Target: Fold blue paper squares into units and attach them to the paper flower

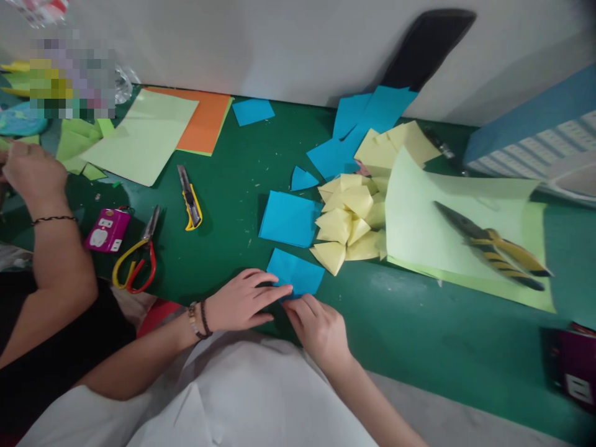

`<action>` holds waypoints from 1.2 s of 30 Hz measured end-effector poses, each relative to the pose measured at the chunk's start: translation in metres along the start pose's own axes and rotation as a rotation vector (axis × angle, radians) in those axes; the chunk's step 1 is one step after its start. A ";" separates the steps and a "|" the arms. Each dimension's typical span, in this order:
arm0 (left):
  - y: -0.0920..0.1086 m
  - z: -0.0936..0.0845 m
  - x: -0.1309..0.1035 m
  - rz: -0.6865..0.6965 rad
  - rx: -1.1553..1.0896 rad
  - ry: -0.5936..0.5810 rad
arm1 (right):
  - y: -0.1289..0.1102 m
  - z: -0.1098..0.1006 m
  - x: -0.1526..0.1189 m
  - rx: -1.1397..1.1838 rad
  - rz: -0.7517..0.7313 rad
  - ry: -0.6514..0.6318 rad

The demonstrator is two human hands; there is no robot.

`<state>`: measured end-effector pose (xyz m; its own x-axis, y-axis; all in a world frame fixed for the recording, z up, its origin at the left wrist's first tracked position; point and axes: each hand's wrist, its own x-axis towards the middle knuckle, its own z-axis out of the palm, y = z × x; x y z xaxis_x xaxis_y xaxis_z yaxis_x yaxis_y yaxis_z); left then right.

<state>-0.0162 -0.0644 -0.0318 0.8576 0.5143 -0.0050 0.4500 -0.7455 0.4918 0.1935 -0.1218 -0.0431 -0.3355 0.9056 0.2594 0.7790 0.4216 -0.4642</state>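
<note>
A blue sheet of paper [300, 270] lies on the table at its near edge, in front of my body. My left hand [242, 298] rests with its fingers stretched out, the fingertips on the sheet's lower left part. At the sheet's lower edge my right hand [321, 326] is closed, with thumb and fingers pinching the paper. That pinched edge is mostly covered by the fingers. Just beyond is a stack of blue paper squares [291, 218]. Folded pale yellow paper pieces [349, 214] are heaped to the right of the stack.
Pliers [493, 245] lie on light green sheets [419, 205] at the right. A box cutter [189, 202], scissors [144, 254] and a purple box [108, 230] are to the left. Another person's hand [37, 174] is at the far left. A wall [279, 43] runs along the back.
</note>
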 end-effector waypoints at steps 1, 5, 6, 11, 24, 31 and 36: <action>0.000 0.000 0.000 -0.003 -0.001 -0.003 | -0.004 0.002 0.000 0.015 -0.010 -0.005; 0.000 -0.001 0.001 -0.009 0.004 -0.004 | -0.010 0.001 -0.002 0.071 -0.021 0.020; 0.000 -0.001 0.001 -0.005 0.008 -0.004 | -0.008 -0.002 -0.002 0.078 -0.008 0.037; -0.001 -0.001 -0.001 0.022 0.021 -0.024 | 0.013 -0.018 -0.006 0.004 0.116 0.141; -0.001 0.000 -0.001 0.043 0.035 -0.012 | 0.007 -0.012 0.000 -0.069 0.274 0.059; -0.007 -0.004 0.001 0.131 0.058 0.027 | 0.045 -0.032 -0.003 -0.141 0.268 0.108; -0.017 -0.009 0.005 0.232 0.047 0.088 | 0.059 -0.036 0.002 -0.167 -0.037 0.063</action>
<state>-0.0219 -0.0449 -0.0321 0.9151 0.3605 0.1806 0.2562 -0.8658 0.4299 0.2577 -0.0973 -0.0395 -0.3358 0.8828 0.3284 0.8458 0.4361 -0.3075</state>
